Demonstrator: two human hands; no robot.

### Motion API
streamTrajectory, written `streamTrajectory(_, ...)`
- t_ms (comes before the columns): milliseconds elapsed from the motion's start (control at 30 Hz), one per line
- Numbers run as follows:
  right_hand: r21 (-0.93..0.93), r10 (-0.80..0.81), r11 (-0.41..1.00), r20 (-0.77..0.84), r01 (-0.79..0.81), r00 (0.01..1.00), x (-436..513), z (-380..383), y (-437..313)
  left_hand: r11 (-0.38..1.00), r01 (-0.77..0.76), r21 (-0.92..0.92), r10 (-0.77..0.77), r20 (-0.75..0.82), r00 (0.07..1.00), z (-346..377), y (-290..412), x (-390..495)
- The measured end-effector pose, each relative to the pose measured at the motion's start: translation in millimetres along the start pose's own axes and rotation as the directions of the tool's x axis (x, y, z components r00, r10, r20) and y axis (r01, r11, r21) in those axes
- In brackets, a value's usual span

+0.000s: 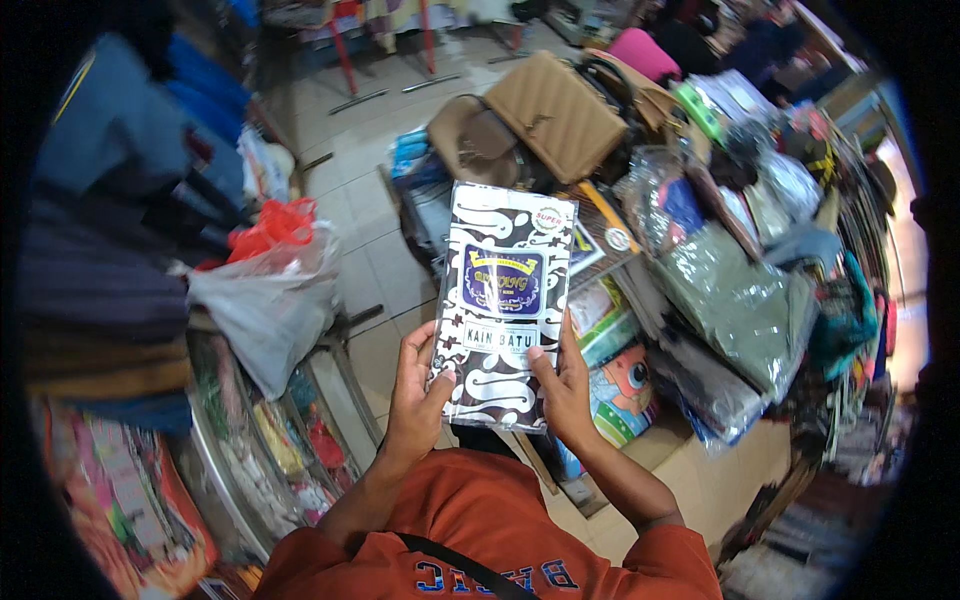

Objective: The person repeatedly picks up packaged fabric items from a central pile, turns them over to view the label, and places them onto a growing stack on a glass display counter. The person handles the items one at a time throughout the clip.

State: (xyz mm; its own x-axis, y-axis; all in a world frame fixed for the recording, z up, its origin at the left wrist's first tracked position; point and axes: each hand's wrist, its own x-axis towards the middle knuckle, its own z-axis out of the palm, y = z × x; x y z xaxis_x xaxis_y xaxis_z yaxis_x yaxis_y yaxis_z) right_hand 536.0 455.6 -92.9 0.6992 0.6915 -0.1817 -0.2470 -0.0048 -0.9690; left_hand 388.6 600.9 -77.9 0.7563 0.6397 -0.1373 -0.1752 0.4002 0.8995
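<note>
Between both hands I hold a flat, plastic-wrapped packet of folded cloth (495, 390) with a black and white swirling pattern. It bears a purple printed label, a white label below that and a round seal at the top right corner. My left hand (418, 382) grips its lower left edge, thumb on the front. My right hand (562, 375) has the lower right edge, its thumb resting beside the white label. The packet is tilted slightly, its face turned up towards me. My fingers behind it are mostly hidden.
Beyond the packet, tan quilted handbags (559, 116) lie on a crowded pile. Plastic-bagged clothes (735, 307) are heaped to the right. A white plastic bag (266, 300) with a red one (274, 229) sits on a glass display case (225, 465) at left. Tiled floor (360, 202) shows between.
</note>
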Motion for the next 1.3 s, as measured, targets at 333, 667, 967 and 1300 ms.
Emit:
streamTrajectory(333, -0.020, -0.020, 0.999, 0.295, 0.027, 0.955, -15, 74, 46, 0.984, -0.122, 0.129, 0.160, -0.343, 0.926, -56, 15, -98)
streamTrajectory(667, 0.010, -0.023, 1.000, 0.564, 0.021, 0.825, -130, 149, 73, 0.938, -0.224, 0.266, 0.337, -0.538, 0.773, -88, 11, -261)
streamTrajectory(967, -0.111, 0.062, 0.994, 0.710, 0.024, 0.701, -279, 171, 68, 0.936, -0.269, 0.229, 0.351, -0.688, 0.635, -48, 3, -447)
streamTrajectory(1300, -0.049, 0.052, 0.999, 0.952, -0.017, 0.301, -380, 181, 54, 0.865, -0.349, 0.360, 0.443, -0.875, 0.196, 35, -19, -565)
